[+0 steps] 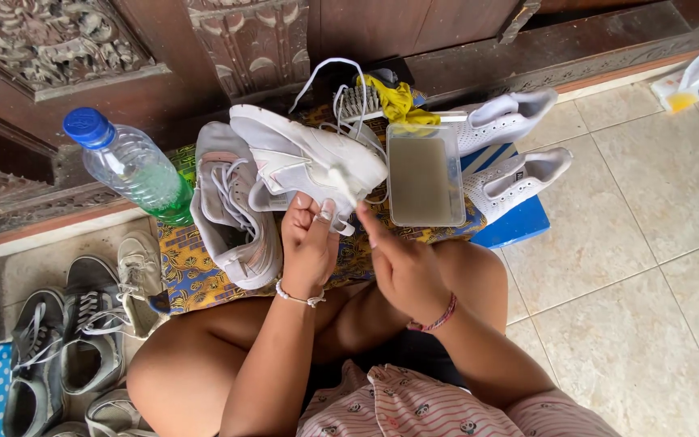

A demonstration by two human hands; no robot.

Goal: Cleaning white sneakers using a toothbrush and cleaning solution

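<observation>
Two hands are meeting over a white shoe (305, 158) lying sole-up on a patterned cloth (192, 275): left hand (307, 243) pinching a small white brush (341, 184) against it, right hand (398, 259) loosely curled beside, holding nothing, a tub (425, 174) of murky water sitting within reach.

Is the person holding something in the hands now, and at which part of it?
The left hand pinches a small white brush by its lower end, against the white sneaker. The right hand appears to hold nothing.

Left hand (307, 243): white sneaker (309, 158) is gripped | Right hand (402, 263): positioned beside it | Murky-water container (425, 174): placed adjacent
</observation>
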